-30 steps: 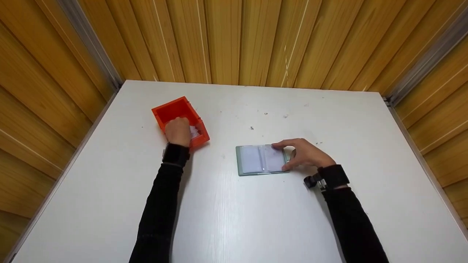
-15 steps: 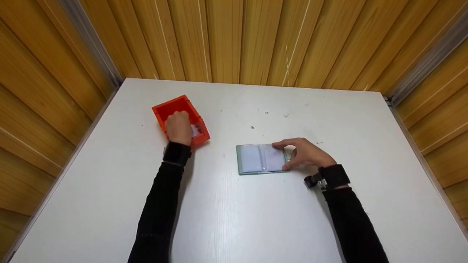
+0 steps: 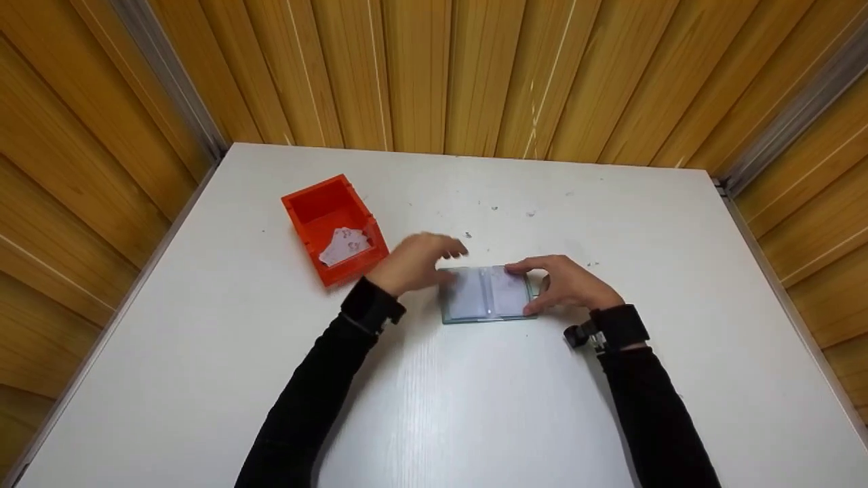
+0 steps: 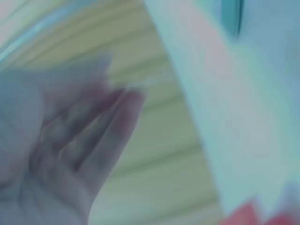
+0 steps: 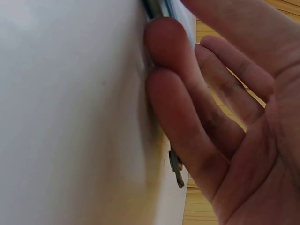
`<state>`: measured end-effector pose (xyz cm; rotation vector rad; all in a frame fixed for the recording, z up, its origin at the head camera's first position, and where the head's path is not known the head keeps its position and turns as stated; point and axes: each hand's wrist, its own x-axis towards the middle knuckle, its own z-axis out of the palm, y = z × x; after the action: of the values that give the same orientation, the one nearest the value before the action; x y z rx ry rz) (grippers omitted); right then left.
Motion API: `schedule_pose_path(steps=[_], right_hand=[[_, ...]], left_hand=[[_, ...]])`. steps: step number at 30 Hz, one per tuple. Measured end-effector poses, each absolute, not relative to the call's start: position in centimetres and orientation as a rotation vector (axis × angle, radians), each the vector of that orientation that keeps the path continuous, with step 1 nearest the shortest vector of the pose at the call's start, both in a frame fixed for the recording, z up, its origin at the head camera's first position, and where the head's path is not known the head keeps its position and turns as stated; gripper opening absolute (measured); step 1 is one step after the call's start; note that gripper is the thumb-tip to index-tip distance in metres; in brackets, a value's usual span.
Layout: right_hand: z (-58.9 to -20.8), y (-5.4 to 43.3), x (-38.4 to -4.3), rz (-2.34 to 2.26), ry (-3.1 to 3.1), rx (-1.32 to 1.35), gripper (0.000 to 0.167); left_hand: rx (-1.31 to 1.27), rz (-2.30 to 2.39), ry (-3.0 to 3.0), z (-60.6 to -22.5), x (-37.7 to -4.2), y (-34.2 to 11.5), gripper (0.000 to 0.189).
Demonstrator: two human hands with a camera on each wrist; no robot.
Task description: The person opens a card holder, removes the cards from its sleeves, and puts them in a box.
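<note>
A small green-edged card album (image 3: 464, 298) with clear sleeves lies spread flat on the white table. My right hand (image 3: 569, 285) holds its right side, thumb at the near edge and a finger at the far edge. In the right wrist view, curled fingers (image 5: 180, 101) lie against the tabletop beside the album's edge. My left hand (image 3: 415, 263) is over the album's left edge, blurred by motion, with fingers and thumb apart. The left wrist view shows nothing clear in that hand. Several pale printed cards (image 3: 344, 245) lie in the orange-red bin (image 3: 315, 196).
The white table (image 3: 434, 407) runs back to ribbed wood-look panels (image 3: 413, 74), which also stand at both sides. The bin stands behind and left of the album. A few dark marks (image 3: 468, 235) spot the tabletop behind the album.
My left hand has come out of the bin and moved right to the album, uncovering the cards in the bin. The right hand and album have stayed put.
</note>
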<state>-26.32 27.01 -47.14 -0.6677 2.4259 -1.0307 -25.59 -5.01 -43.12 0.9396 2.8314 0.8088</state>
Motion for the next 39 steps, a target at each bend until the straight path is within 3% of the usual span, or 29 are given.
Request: schedule_pose_path(steps=[4, 10, 21, 30, 39], right_hand=[[-47.2, 27.0, -26.3, -1.036, 2.419, -0.68, 0.08], [-47.0, 27.0, -26.3, -1.026, 2.445, -0.677, 0.078], [-47.0, 26.0, -26.2, -1.08, 2.527, -0.765, 0.041], [-46.9, 25.7, -25.8, -1.282, 2.352, -0.73, 0.075], [-46.0, 22.7, -24.2, -1.114, 2.233, -0.636, 0.104]], left_hand=[[1.085, 0.582, 2.66, -45.1, -25.2, -3.5, 0.047], [1.089, 0.512, 2.682, -45.6, -25.0, -2.9, 0.045], [1.086, 0.559, 2.654, -45.6, -25.0, -3.0, 0.045], [1.029, 0.599, 2.681, -45.4, -25.5, -3.2, 0.048], [0.835, 0.89, 3.098, -44.5, -26.0, -3.2, 0.02]])
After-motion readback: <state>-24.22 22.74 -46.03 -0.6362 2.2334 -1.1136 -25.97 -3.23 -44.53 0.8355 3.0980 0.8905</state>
